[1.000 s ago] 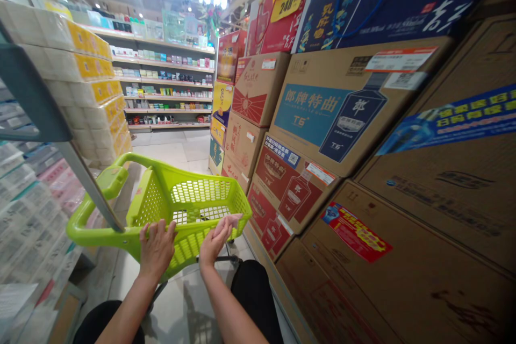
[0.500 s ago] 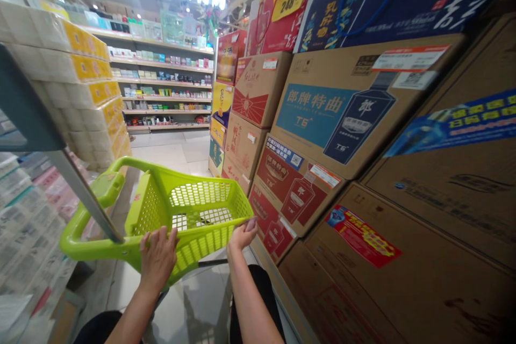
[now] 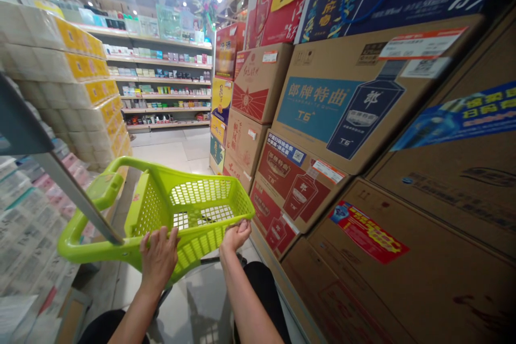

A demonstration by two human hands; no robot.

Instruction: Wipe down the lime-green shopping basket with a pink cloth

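Note:
A lime-green plastic shopping cart (image 3: 205, 176) stands in front of me, its lattice basket showing only the perforated floor inside. My left hand (image 3: 159, 252) is closed over the near side rim, fingers hooked over the top edge. Farther along the same rim, close to the cart's right corner, my right hand (image 3: 237, 235) is curled against the edge; its fingertips are partly hidden. A grey metal bar (image 3: 80, 199) rises from the cart's near side toward the upper left.
Stacked cardboard cartons (image 3: 318, 102) line the right side, close to the cart's corner. To the left rise packs of tissue paper (image 3: 72, 86) and low piles of wrapped packages (image 3: 36, 226). Tiled floor (image 3: 177, 150) leads to shelves of small goods (image 3: 161, 80).
My right hand has shifted slightly left along the rim, its fingers more curled. My left hand keeps its place on the cart. The view has tilted slightly.

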